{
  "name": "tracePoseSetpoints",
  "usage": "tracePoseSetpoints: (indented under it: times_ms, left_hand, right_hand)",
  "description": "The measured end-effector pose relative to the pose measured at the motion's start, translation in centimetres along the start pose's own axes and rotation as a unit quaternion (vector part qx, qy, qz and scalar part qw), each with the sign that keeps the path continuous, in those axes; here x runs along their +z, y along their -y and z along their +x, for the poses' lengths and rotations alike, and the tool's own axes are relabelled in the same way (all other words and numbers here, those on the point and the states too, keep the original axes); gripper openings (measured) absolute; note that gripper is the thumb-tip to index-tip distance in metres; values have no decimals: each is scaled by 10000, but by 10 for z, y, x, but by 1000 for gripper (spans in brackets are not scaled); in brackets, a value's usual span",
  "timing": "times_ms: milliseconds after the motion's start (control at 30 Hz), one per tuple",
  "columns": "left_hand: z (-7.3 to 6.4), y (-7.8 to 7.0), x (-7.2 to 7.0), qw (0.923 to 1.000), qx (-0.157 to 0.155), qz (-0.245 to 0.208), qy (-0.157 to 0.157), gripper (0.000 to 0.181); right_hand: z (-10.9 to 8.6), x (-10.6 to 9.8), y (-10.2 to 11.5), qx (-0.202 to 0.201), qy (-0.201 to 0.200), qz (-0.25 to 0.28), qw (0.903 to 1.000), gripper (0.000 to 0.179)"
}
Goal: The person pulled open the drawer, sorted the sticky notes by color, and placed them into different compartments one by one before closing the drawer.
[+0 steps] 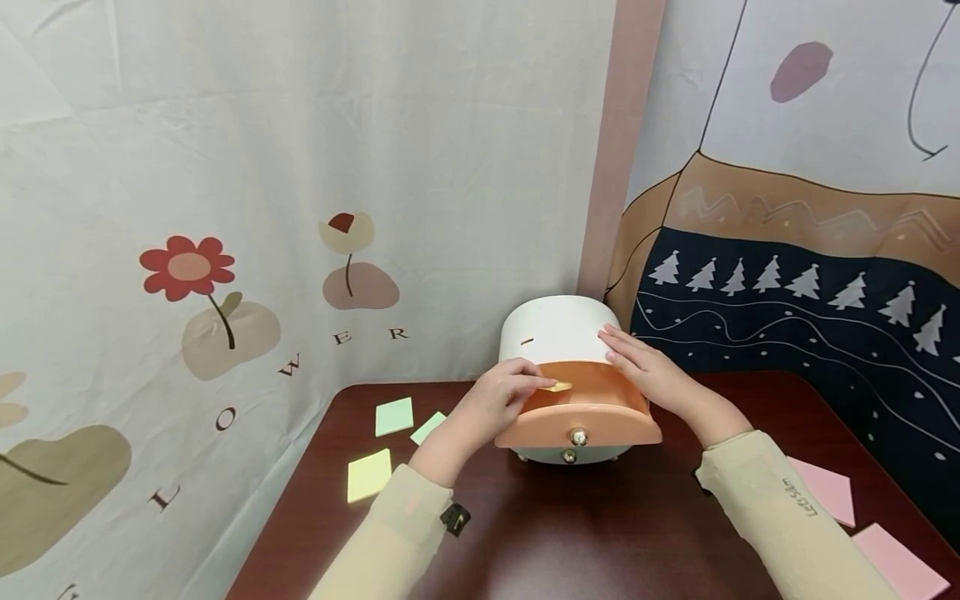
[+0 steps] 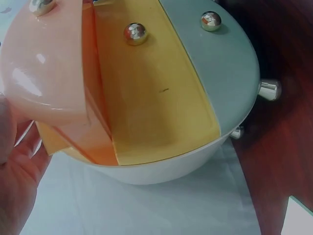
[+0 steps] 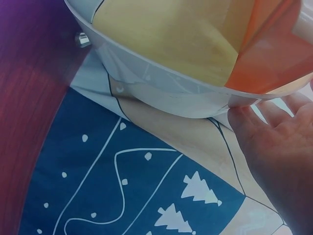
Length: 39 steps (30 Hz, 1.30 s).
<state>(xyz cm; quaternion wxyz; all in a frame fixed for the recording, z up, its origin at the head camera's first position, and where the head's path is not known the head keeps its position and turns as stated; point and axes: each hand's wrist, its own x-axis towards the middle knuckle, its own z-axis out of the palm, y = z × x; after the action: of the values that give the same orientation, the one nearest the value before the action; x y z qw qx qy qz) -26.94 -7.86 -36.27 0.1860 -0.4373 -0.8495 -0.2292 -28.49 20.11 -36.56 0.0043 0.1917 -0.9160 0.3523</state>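
A small round chest of drawers with a white shell (image 1: 558,325) stands at the back of the table. Its peach top drawer (image 1: 577,421) is pulled out, while the yellow drawer (image 2: 156,98) and grey-green drawer (image 2: 222,63) below are closed. My left hand (image 1: 498,396) pinches a small yellow piece (image 1: 557,386), apparently a sticky note, over the pulled-out drawer. Most of that piece is hidden by fingers and drawer. With fairly straight fingers, my right hand (image 1: 648,371) rests on the shell's right side; the right wrist view shows that hand (image 3: 274,142) against the white edge.
On the table's left lie a pale green note pad (image 1: 394,417), a smaller green one (image 1: 428,427) and a yellow pad (image 1: 369,476). Two pink pads (image 1: 825,492) lie at the right edge. A printed curtain (image 1: 450,167) hangs close behind the table.
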Motion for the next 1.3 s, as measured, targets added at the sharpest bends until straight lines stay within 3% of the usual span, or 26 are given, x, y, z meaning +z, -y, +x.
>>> tracePoseSetpoints:
  times_ms: [133, 267, 833, 1033, 1300]
  left_hand:
    - [2, -3, -3, 9995, -163, -148, 231, 35]
    - [3, -4, -3, 9995, -201, -165, 194, 36]
    - [-7, 0, -3, 9977, -168, -317, -569, 31]
    - [-14, 3, -6, 9953, -258, -385, -856, 29]
    - [-31, 16, -7, 9875, -326, -402, -1490, 30]
  right_hand:
    - [0, 0, 0, -1, -19, -15, 10000, 57]
    - [0, 0, -1, 0, -24, -2, 10000, 57]
    - [-1, 1, -1, -11, -22, 10, 10000, 57]
    - [0, 1, -1, -21, -13, 24, 10000, 57]
    - [1, 1, -2, -3, -17, 28, 10000, 57]
